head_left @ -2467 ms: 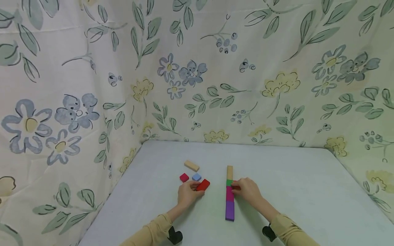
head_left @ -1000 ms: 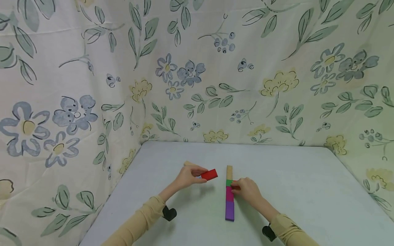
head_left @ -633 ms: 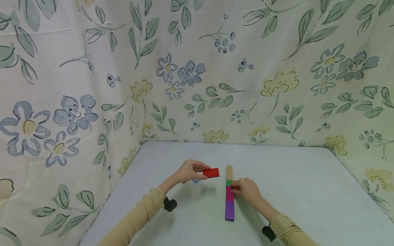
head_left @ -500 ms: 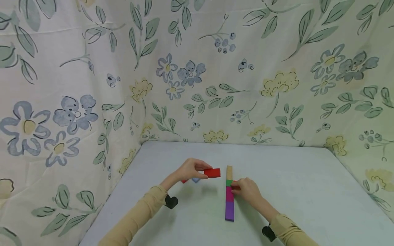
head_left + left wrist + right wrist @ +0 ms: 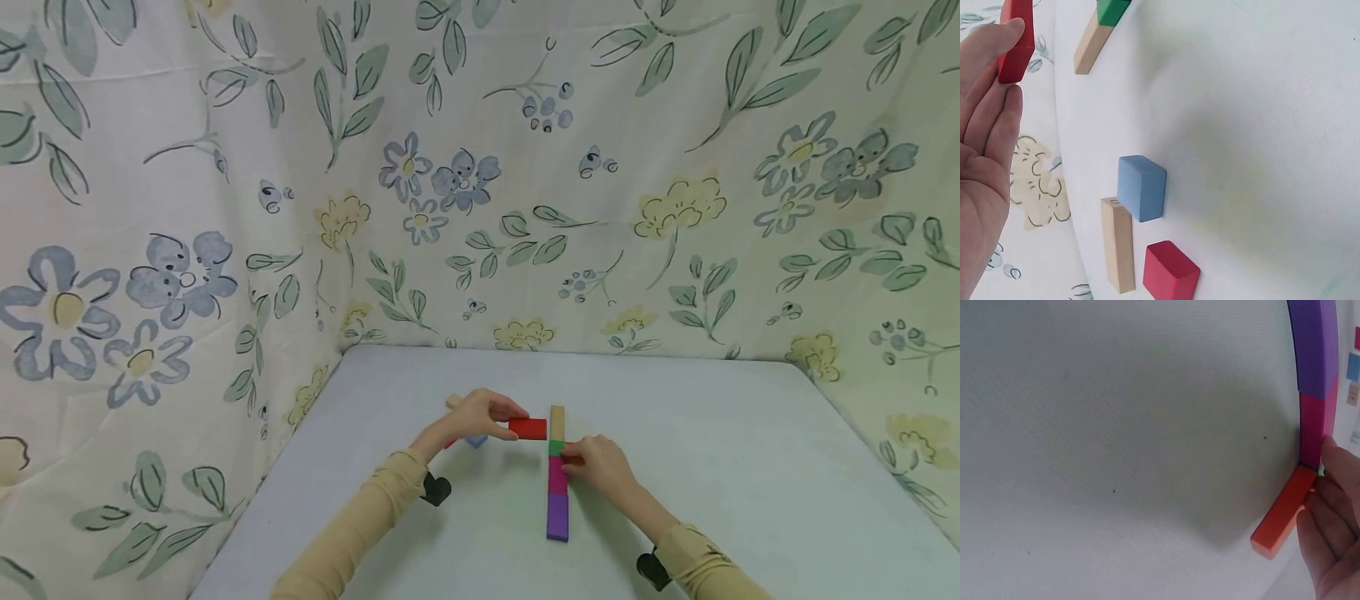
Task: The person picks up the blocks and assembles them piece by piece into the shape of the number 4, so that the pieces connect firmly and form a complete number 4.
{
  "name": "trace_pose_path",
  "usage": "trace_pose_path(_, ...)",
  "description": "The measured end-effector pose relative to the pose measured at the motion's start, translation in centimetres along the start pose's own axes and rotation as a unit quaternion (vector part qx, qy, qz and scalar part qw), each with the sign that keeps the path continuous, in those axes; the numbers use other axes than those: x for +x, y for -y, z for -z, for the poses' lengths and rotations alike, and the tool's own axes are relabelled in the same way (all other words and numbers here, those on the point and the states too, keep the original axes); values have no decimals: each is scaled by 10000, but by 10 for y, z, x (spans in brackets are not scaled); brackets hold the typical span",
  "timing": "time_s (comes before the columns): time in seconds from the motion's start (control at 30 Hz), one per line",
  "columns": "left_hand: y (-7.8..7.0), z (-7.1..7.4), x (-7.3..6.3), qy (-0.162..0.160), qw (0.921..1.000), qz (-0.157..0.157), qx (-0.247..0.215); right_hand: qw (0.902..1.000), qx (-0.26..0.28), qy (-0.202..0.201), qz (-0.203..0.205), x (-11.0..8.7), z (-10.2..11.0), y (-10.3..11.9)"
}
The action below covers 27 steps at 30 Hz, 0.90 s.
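Note:
In the head view my left hand (image 5: 474,415) pinches a red rectangular block (image 5: 528,429) by one end, above the table and just left of a straight row of blocks. From far to near the row runs a plain wood block (image 5: 557,422), a green block (image 5: 557,448), a magenta block (image 5: 558,477) and a purple block (image 5: 558,517). At the row's right side, my right hand (image 5: 606,468) has thumb and fingertips around an orange block (image 5: 1285,509). That block sticks out at an angle near the green one, which the fingers partly cover.
Left of the row lie a blue block (image 5: 1141,187), another plain wood block (image 5: 1117,247) and a crimson block (image 5: 1171,272), partly behind my left hand in the head view. A floral cloth (image 5: 465,267) hangs behind the white table (image 5: 675,417).
My left hand has lifted the red block from beside the loose blocks and carried it rightward, turning it crosswise, close to the row. The right hand stays in place.

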<state>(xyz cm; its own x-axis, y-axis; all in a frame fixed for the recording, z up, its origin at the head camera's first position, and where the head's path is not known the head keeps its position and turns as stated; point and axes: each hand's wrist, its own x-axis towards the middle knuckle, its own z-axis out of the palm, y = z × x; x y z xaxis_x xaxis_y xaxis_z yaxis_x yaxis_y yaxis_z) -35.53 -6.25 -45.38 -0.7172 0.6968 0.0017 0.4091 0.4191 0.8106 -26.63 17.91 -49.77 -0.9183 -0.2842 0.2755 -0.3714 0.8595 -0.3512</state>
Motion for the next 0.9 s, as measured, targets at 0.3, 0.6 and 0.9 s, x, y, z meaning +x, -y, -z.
trace_pose_path(0.3, 10, -19, 8, -169, 9973, 38, 720, 10000, 8, 1, 23, 0, 0, -2)
trace_pose_path(0.6, 16, -32, 12, -275, 9959, 145, 845, 10000, -62, -10, 56, 1, 0, -1)
trace_pose_path(0.9, 20, -35, 11, -254, 9962, 373, 750, 9998, -104, -110, 164, 0, 1, 1)
